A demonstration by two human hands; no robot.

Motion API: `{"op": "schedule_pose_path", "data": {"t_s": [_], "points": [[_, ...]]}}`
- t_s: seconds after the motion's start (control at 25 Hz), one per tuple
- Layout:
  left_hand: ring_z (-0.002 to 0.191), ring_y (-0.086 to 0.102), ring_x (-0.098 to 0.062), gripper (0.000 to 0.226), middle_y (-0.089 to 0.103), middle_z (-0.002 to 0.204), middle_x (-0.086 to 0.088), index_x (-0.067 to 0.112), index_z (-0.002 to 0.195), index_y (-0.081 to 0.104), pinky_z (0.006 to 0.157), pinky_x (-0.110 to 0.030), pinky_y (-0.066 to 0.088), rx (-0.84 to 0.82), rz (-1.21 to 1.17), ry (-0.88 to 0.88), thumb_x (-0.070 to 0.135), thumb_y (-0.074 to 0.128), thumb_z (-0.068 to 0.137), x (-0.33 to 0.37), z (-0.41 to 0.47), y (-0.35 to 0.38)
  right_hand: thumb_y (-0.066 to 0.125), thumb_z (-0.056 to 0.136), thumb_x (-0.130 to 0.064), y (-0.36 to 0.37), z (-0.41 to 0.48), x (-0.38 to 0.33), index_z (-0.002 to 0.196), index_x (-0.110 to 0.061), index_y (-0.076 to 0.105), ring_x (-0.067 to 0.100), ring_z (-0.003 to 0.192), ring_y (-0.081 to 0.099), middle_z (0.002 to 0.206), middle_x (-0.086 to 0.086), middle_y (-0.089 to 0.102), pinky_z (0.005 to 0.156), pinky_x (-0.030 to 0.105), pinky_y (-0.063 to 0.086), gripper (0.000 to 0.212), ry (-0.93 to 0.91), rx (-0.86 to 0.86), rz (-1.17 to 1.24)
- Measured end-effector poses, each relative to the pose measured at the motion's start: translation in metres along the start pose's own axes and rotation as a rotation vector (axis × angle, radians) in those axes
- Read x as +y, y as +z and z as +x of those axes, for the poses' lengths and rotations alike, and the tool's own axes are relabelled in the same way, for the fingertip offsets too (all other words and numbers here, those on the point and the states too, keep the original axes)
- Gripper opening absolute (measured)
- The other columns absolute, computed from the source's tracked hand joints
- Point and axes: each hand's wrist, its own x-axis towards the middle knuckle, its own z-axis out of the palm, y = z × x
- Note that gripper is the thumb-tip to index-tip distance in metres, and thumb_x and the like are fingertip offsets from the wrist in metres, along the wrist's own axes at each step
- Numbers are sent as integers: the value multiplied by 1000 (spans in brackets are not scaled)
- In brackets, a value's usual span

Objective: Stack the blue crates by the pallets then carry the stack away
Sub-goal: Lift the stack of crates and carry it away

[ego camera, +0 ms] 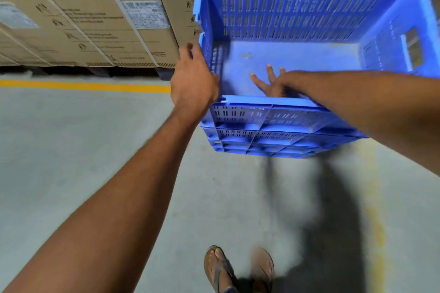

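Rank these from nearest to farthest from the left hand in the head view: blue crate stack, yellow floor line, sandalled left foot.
1. Blue crate stack: touching the left hand at its left wall.
2. Yellow floor line: on the floor to the hand's left.
3. Sandalled left foot: at the bottom edge.

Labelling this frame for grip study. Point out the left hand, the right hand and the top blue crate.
left hand (194, 81), head view, on the back of the hand at the crate's left wall.
right hand (271, 84), head view, on the knuckles inside the crate.
top blue crate (297, 16), head view, on its slotted far wall.
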Motion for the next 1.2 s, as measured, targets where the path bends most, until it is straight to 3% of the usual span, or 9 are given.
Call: {"op": "schedule_pose_path", "data": {"t_s": [0.12,0.28,0.36,0.4,0.44,0.52,0.68,0.88,1.2], "points": [[116,56,-35,62,36,148,-6,13,141,43,87,-46,49,22,19,6,15,57,81,-1,-2,2,75,87,-31,11,5,6,144,-53,-27,45,144,-24,154,4,-42,113,67,8,118,20,10,-66],[112,57,-34,49,32,149,-6,14,134,52,85,-46,50,-2,78,15,16,55,85,3,5,-1,76,85,-35,-20,-11,-7,150,-47,-21,42,150,-5,159,10,-32,118,57,16,117,18,-37,-23],[117,54,-33,46,32,150,-6,14,132,54,90,-46,50,-28,43,9,22,56,86,3,5,-2,73,87,-39,-38,-41,-9,158,-30,9,33,147,26,166,9,1,113,39,31,97,13,-32,241],[121,51,-32,47,32,150,-6,15,132,53,92,-47,50,-26,39,13,28,56,88,2,4,0,69,89,-44,-40,-60,-4,155,-20,30,30,133,46,160,6,27,104,31,39,80,-12,41,378],[126,47,-31,49,30,152,-5,16,133,52,94,-47,48,-9,46,15,36,55,89,1,3,0,63,91,-50,-41,-81,-3,145,-14,48,28,116,57,147,4,46,96,30,45,67,-24,140,446],[135,38,-27,58,26,156,-3,18,136,50,96,-49,43,44,14,0,50,49,87,4,2,0,48,89,-69,-22,-135,-3,120,-20,67,31,111,60,127,3,64,99,40,45,62,76,367,476],[146,26,-24,80,19,163,-5,15,150,33,105,-54,35,44,-65,-13,61,44,85,10,-10,-13,25,87,-81,48,-217,-2,94,-34,69,27,121,50,116,-7,66,111,52,21,65,242,715,336],[153,1,-25,104,8,166,1,28,158,15,110,-58,24,-89,117,106,93,16,77,13,-43,-14,13,79,-89,30,-202,11,98,-37,67,29,119,52,119,-3,65,99,49,26,78,242,508,243],[151,-20,-28,121,13,165,11,35,157,19,113,-59,26,-324,140,160,105,19,58,9,-46,-33,15,80,-88,35,-211,13,121,-37,61,28,121,46,126,0,58,92,46,26,81,178,518,245]]}}
